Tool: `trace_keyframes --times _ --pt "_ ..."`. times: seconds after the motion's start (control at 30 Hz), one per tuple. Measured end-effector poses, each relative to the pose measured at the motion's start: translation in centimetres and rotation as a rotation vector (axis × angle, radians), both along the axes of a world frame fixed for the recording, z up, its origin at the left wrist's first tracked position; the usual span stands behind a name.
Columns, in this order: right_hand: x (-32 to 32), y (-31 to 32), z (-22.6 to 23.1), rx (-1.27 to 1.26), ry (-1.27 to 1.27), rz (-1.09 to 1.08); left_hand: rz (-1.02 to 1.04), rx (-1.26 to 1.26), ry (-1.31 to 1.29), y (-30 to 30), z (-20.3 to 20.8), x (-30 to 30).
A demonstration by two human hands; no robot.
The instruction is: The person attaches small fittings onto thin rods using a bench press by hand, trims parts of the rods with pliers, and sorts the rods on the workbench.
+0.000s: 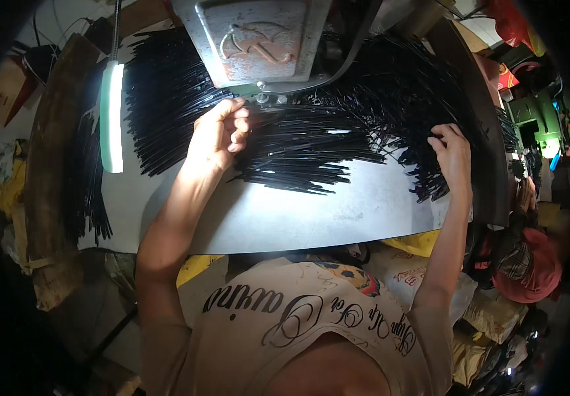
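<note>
Past the bare tabletop edge [298, 239], left fingers [239, 125] bunch, right fingers [448, 131] part beside strips [429, 185].

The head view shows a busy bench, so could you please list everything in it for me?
Strips: too many to count, black, spread over the table and bunched at its left end
Machine: one, grey metal, top centre
Table: one, pale grey top, centre
Lamp: one, green with a lit white face, upper left
Red bag: one, red, top right
Sacks: several, white and tan, lower right
Plaid cloth: one, dark and pale, far right
Dim rim clutter: uncountable, mixed colours, around the edges
Shirt: one, tan, bottom centre
Left hand: one, bare, near the machine
Right hand: one, bare, at the right-hand strips
</note>
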State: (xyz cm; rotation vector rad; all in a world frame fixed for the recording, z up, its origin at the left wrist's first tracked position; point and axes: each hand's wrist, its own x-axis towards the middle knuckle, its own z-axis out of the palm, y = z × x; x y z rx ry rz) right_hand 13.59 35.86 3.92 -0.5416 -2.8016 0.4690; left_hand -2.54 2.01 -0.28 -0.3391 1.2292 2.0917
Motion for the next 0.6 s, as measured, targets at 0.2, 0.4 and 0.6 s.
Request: trace_keyframes --times 0.2,0.4,0.6 --pt "0.5 0.4 -0.5 0.170 0.063 0.073 0.034 -0.015 -0.006 0.1 0.4 0.3" --pt "0.7 0.6 -0.6 0.238 0.067 0.090 -0.015 -0.004 -0.018 0.1 0.5 0.3" --pt "0.4 -0.1 -1.1 0.323 0.055 0.044 -0.007 -0.050 -0.062 0.3 1.2 0.4"
